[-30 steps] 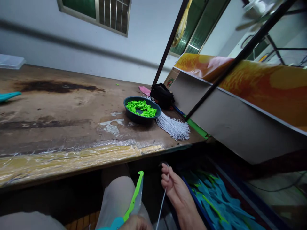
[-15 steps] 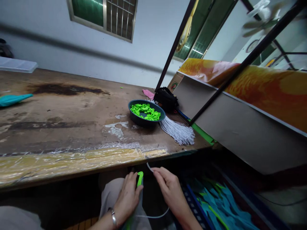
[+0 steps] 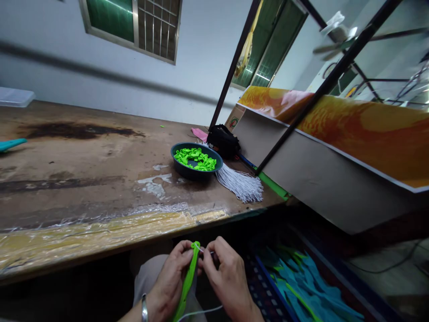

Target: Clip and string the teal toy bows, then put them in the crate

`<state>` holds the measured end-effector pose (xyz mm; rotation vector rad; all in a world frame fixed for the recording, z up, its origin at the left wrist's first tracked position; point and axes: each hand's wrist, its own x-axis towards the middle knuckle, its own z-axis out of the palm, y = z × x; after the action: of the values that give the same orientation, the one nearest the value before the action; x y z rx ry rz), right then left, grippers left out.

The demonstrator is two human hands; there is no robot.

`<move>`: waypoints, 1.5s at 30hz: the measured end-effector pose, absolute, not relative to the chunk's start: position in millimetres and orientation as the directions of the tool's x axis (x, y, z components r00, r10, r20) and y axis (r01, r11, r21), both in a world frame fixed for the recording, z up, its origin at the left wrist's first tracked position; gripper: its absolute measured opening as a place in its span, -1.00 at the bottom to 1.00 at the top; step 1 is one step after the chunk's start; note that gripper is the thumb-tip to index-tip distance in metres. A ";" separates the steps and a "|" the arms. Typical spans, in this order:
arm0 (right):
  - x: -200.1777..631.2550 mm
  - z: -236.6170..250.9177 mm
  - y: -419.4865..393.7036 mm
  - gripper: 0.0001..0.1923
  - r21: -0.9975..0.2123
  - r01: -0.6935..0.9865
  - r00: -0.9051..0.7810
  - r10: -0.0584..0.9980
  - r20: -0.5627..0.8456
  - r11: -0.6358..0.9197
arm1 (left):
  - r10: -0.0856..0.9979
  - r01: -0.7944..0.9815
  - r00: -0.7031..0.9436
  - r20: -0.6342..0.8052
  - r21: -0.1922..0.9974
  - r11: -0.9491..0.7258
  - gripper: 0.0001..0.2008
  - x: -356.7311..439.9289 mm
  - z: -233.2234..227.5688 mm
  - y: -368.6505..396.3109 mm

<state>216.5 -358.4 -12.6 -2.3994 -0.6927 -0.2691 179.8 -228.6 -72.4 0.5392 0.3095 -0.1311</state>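
My left hand [image 3: 172,273], with a metal bracelet at its wrist, is closed on a long flat green plastic piece [image 3: 187,281] that has a small hole at its upper end. A white cord [image 3: 200,249] passes at that end. Fingers pinched, my right hand [image 3: 226,275] holds the cord close beside the hole. Whether the cord runs through the hole I cannot tell. More of the cord curves below both hands, over my lap. The lower end of the green piece leaves the view at the bottom.
On the worn table, a dark round basin [image 3: 194,172] holds bright green plastic parts [image 3: 201,161]. White cords [image 3: 243,183] fan out beside it, near a black bag [image 3: 224,141]. To my right, a blue crate [image 3: 275,286] contains teal and green pieces [image 3: 308,281]. A dark metal frame [image 3: 281,141] rises behind.
My right hand has brought the cord's end leftward to the top of the green piece. My left hand has turned the piece, showing more of its green side. The view has shifted slightly right.
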 end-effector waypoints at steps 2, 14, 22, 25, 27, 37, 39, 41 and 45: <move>217.9 -11.9 -358.2 -0.74 -0.508 0.514 0.857 0.403 0.320 -0.691 | -0.032 0.202 0.945 -0.326 0.504 0.840 -0.75 180.3 -70.2 -231.4; 223.4 -10.5 -362.0 -0.78 -0.552 0.407 0.912 0.354 0.207 -0.728 | 0.022 0.211 0.924 -0.383 0.554 0.805 -0.49 182.3 -66.0 -239.3; 220.6 -7.3 -362.5 -0.79 -0.551 0.352 0.934 0.322 0.154 -0.757 | 0.025 0.193 0.934 -0.358 0.559 0.806 -0.51 180.6 -65.9 -240.9; 219.8 -6.2 -362.8 -0.79 -0.544 0.342 0.937 0.318 0.141 -0.767 | 0.025 0.195 0.933 -0.358 0.562 0.804 -0.53 180.0 -65.8 -241.4; 219.3 -5.4 -363.3 -0.79 -0.540 0.336 0.939 0.315 0.134 -0.771 | 0.025 0.198 0.932 -0.361 0.565 0.801 -0.53 180.0 -65.5 -241.5; 219.3 -0.6 -365.5 -0.81 -0.535 0.310 0.948 0.297 0.114 -0.786 | 0.026 0.213 0.922 -0.385 0.564 0.797 -0.51 180.2 -65.6 -241.6; 219.4 1.2 -365.6 -0.81 -0.535 0.318 0.946 0.303 0.119 -0.783 | 0.031 0.207 0.924 -0.382 0.566 0.798 -0.51 180.9 -65.3 -242.3; 218.9 2.6 -365.4 -0.80 -0.537 0.331 0.941 0.313 0.128 -0.776 | 0.036 0.200 0.925 -0.378 0.567 0.799 -0.51 180.7 -64.1 -243.9; 215.8 2.3 -362.8 -0.80 -0.536 0.375 0.925 0.346 0.159 -0.756 | 0.041 0.190 0.928 -0.371 0.563 0.804 -0.48 177.1 -57.5 -247.8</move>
<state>215.8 -362.8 2.3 -2.4973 -0.5126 -0.0668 177.1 -247.8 -57.5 0.6356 0.3809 -0.0820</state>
